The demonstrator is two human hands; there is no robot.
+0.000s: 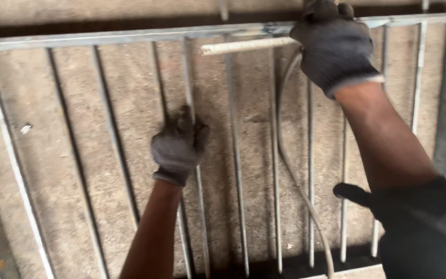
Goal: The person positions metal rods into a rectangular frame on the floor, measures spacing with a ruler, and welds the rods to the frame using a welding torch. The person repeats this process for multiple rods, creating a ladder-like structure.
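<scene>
left hand [177, 147] grips grille bar [190, 98] | right hand [334, 44] holds pale rod [243, 46] at top rail [130, 36]

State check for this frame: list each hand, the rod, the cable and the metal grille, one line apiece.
Left hand: gloved, fingers closed around one upright bar of the grille.
Right hand: gloved, gripping a pale rod at the top rail.
Pale rod: held level, tip pointing left.
Cable: slack, curving down from the right hand.
Metal grille: lying over the concrete floor.
</scene>
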